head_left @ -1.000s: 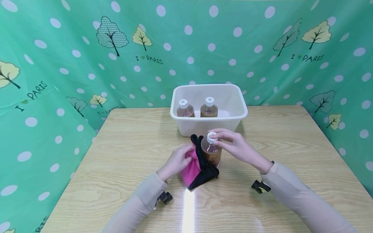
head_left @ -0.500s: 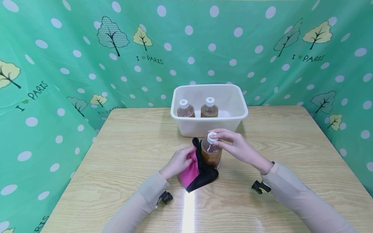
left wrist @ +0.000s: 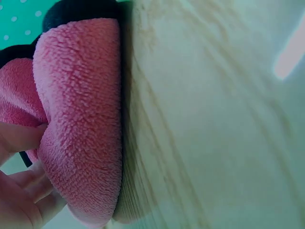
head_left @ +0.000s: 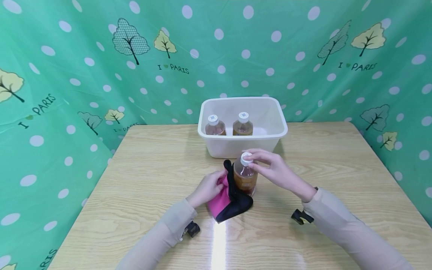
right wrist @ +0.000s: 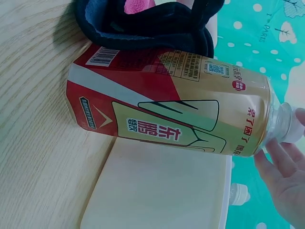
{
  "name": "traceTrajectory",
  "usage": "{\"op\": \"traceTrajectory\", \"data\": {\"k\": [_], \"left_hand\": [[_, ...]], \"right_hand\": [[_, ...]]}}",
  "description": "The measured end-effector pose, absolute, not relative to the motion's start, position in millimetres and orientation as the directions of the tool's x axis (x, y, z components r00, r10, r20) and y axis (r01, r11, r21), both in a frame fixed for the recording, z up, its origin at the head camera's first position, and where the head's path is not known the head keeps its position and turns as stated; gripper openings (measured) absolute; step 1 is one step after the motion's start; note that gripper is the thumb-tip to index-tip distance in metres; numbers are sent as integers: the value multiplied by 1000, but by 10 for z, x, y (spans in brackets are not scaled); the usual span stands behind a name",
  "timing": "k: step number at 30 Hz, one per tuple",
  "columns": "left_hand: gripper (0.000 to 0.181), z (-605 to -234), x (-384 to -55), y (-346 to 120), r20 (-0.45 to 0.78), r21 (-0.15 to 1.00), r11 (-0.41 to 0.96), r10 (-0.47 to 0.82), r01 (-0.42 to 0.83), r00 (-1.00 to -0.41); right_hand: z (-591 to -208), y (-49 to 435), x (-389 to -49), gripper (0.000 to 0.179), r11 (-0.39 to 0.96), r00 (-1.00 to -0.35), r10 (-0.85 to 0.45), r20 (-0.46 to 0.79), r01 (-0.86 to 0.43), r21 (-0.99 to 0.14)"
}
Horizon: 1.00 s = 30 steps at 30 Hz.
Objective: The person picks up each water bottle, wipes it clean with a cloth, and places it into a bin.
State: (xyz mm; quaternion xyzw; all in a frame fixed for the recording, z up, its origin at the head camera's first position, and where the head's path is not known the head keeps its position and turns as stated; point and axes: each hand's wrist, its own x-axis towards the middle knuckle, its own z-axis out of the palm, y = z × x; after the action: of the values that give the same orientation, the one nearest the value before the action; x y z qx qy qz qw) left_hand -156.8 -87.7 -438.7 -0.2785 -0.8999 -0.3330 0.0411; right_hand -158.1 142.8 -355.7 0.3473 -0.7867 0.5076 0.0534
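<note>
On the table in front of the bin stands an upright drink bottle (head_left: 244,180) with a white cap and a red and gold label (right wrist: 157,107). The fingers of my right hand (head_left: 271,167) grip it at the cap (right wrist: 289,125). My left hand (head_left: 206,189) pinches a bunched fleece cloth (head_left: 220,204), pink with a black edge. Its black border lies against the left side of the bottle. In the left wrist view, thumb and fingers (left wrist: 35,188) hold the pink folds (left wrist: 81,114) close over the table.
Right behind the bottle sits a white plastic bin (head_left: 241,148). Two similar capped bottles stand inside, one at the left (head_left: 216,129) and one near the middle (head_left: 242,128). A green dotted curtain (head_left: 236,45) hangs along the table's back and sides.
The cloth's black top edge has dropped slightly and folded closer to the bottle, and my left hand has shifted a little right. My right hand stays at the cap.
</note>
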Motion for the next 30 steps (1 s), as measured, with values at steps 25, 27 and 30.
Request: {"op": "traceTrajectory", "data": {"k": [25,27,30], "left_hand": [[30,-4234,-1511,-1097,281,686,510,472,519,-836],[30,-4226,-1508,-1100,282,686,507,476,522,-833],[30,-4222,-1507,-1104,280,686,506,481,524,-831]], "right_hand": [[-3685,1216,-1624,27,312,-649,-277,709,-758,-572],[-3680,1218,-1619,27,312,-654,-275,704,-754,-578],[-3530,1197,-1513,26,336,-678,-271,683,-732,-593]]}}
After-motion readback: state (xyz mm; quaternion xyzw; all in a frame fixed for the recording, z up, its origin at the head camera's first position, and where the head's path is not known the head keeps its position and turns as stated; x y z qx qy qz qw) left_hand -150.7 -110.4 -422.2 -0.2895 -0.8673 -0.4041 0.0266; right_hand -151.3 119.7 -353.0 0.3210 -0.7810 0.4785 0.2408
